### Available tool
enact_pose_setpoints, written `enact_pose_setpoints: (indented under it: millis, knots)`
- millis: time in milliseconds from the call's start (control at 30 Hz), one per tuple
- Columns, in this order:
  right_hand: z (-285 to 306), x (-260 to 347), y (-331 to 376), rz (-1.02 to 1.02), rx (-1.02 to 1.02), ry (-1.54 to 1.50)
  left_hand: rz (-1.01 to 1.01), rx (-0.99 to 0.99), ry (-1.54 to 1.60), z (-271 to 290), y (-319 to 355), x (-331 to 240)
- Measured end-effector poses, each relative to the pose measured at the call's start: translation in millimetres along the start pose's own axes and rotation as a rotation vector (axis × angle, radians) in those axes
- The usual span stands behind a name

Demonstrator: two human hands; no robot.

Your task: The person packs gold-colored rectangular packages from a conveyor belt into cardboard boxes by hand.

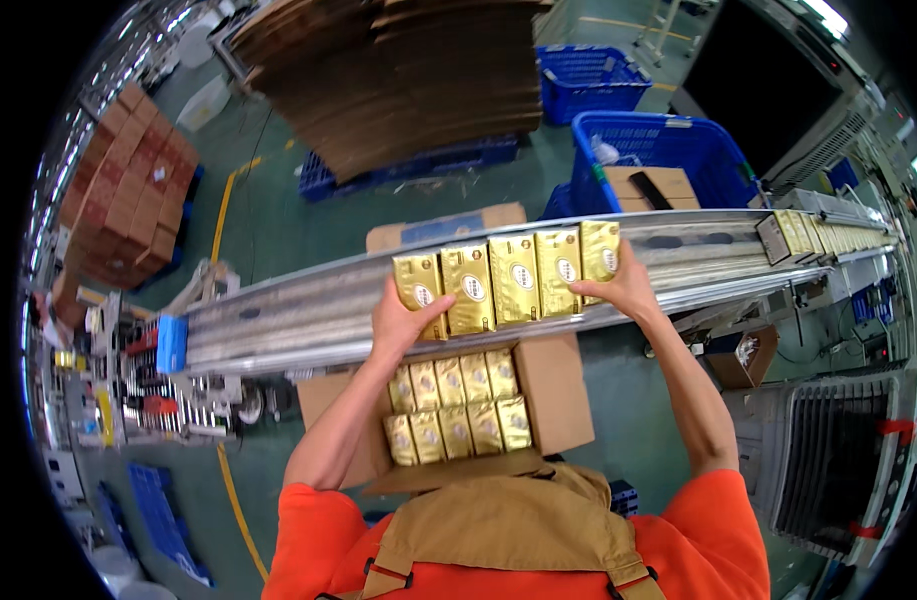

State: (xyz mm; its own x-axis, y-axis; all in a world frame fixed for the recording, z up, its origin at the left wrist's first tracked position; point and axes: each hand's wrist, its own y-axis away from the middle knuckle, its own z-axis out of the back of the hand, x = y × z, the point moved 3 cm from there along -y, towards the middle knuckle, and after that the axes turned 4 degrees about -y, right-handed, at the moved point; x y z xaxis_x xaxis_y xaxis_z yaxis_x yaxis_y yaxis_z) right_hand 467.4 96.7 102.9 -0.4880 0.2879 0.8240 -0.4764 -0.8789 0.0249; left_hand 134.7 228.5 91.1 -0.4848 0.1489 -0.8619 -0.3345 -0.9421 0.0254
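Observation:
A side-by-side row of several gold foil packs (515, 280) with white oval labels spans the space between my hands, over the conveyor. My left hand (400, 322) presses on the row's left end, its thumb lying across the front of the packs. At the right end, my right hand (626, 286) grips the last pack, with its thumb also on the front. Both hands squeeze the row from its ends; the fingers behind are mostly hidden. Just below, nearer my body, an open cardboard box (560, 397) contains two rows of similar gold packs (456, 406).
The metal-sided conveyor (298, 318) runs across in front of me. More gold packs (803, 236) stand on its right end. Behind it are a blue basket (668, 130), and stacked flat cardboard (408, 85) on a blue pallet (418, 172). Stacked cartons (133, 190) stand far left.

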Motion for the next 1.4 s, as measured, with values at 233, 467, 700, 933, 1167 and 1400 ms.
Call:
enact_pose_setpoints:
  millis: [233,467,700,933,1167,1400]
  knots:
    - [-71,56,155,0.165,-0.133,-0.093,0.001,-0.236,0.213,97,149,33]
    - [-216,-14,170,-0.243,0.241,0.023,0.321,-0.059,-0.029,55,166,186]
    - [-291,-104,117,-0.422,0.387,0.378,0.527,0.203,-0.331,-14,105,291]
    - [-273,-36,185,0.141,0.772,0.818,0.108,0.552,-0.783,-5,161,235]
    - [-268,-68,130,-0.132,1.034,0.632,-0.159,0.686,-0.95,-18,145,229]
    - [-188,-48,153,0.119,0.451,0.12,-0.644,0.336,-0.23,-15,120,66]
